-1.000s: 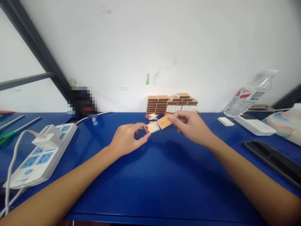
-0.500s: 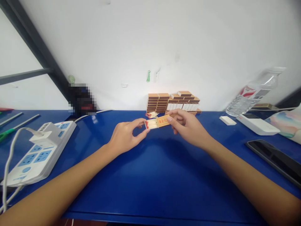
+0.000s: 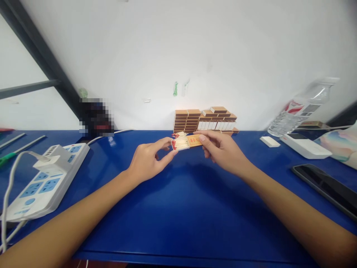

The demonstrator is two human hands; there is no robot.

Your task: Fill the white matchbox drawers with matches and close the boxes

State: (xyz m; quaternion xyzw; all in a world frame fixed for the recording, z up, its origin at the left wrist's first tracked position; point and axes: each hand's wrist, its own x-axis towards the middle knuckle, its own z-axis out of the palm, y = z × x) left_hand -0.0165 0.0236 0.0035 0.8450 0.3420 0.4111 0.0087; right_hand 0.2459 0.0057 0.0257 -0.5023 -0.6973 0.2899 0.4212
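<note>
Above the blue table, a matchbox is held between both hands with its tray slid out to the left. Red-tipped matches fill the tray. My left hand pinches the tray's outer end between thumb and fingers. Gripped in my right hand is the orange sleeve with red print, thumb on top. Behind the tray lies a small pile of loose matches, partly hidden by it. Stacked matchboxes stand against the wall, and my right hand covers part of the lower ones.
A power strip with a plugged-in charger and white cables lies at left. On the right are a tilted plastic bottle, a small white block, a white device and a phone.
The tray has tilted a little and appears slightly further out of the sleeve. Both hands keep nearly the same place and hold. The view has shifted very slightly.
</note>
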